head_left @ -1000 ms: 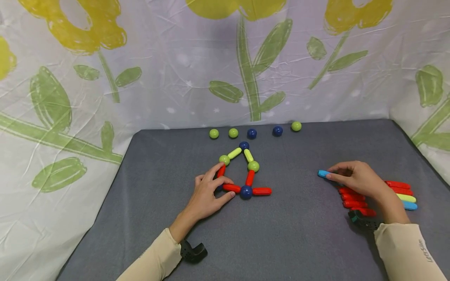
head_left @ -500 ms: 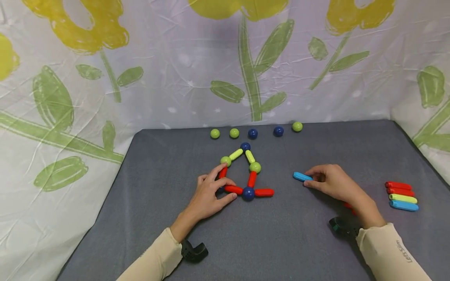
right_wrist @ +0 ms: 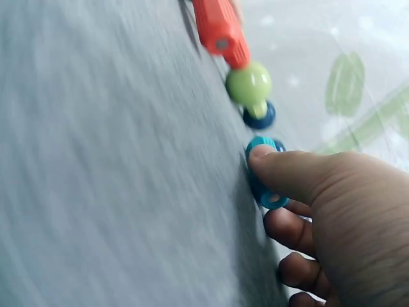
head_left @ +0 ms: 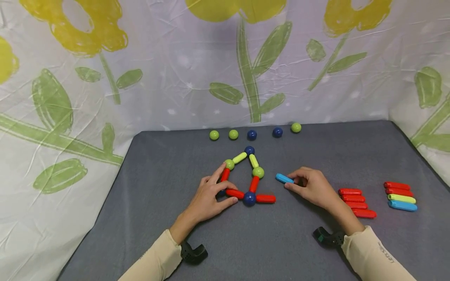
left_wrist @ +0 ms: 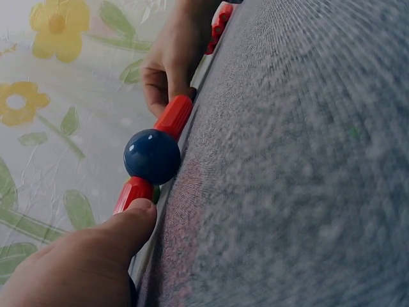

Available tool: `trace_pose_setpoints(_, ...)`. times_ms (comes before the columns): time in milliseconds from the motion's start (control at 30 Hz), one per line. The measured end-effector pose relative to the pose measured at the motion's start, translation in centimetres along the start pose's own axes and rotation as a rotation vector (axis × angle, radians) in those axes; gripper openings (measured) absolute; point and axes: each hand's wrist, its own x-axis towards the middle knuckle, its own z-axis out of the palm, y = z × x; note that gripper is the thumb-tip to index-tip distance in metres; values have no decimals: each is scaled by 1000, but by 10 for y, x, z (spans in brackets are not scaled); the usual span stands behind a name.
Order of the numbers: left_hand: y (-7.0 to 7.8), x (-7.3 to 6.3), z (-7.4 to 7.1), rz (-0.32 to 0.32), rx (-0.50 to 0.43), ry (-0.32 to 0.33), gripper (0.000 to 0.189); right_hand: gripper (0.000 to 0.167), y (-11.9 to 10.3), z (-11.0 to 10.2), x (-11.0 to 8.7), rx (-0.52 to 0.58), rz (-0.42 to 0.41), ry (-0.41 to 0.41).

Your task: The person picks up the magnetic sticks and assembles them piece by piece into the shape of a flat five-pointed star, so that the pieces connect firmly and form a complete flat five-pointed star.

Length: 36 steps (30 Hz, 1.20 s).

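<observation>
A house-shaped outline of magnetic rods and balls lies mid-table. At its top is a blue ball [head_left: 249, 150]; short yellow rods [head_left: 240, 157] run down to two green balls [head_left: 258, 172], then red rods [head_left: 254, 184]. My left hand [head_left: 207, 199] pinches the bottom red rod [head_left: 234, 193] between thumb and middle finger, its index fingertip touching the left green ball [head_left: 230, 164]. That hand partly covers the lower-left blue ball [head_left: 221, 192]. From the lower-right blue ball [head_left: 249, 199] another red rod [head_left: 266, 199] sticks out rightward. My right hand [head_left: 314, 187] pinches a light-blue rod [head_left: 284, 178] right of the outline.
Loose green and blue balls [head_left: 252, 135] line the table's back edge. On the right lie a column of red rods [head_left: 354, 198] and a second group with red, yellow [head_left: 402, 198] and light-blue [head_left: 402, 205] rods. A flowered cloth [head_left: 168, 78] hangs behind the table.
My right hand has carried the light-blue rod leftward from the red rods to near the outline. The outline has shifted slightly right and nearer, with my left hand on it.
</observation>
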Motion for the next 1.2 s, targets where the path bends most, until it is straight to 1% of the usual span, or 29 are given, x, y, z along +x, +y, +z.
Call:
trace_pose_setpoints(267,0,0,0,35,-6,-23,20,14,-13,15,0,44,-20,-14)
trace_pose_setpoints(433,1,0,0,34,-7,-29,21,14,-15,20,0,71,-48,-5)
trace_pose_setpoints(600,0,-1,0,33,-10,-31,21,15,-18,22,0,68,-49,0)
trace_pose_setpoints(867,1,-1,0,45,-7,-28,19,16,-19,26,0,77,-84,19)
trace_pose_setpoints(1000,2,0,0,26,-6,-5,18,24,-19,26,-1,99,-99,-2)
trace_pose_setpoints(1133,2,0,0,-8,10,55,21,33,-21,27,-1,121,-135,-57)
trace_pose_setpoints(1200,2,0,0,-3,18,89,26,37,-22,28,-2,128,-155,-84)
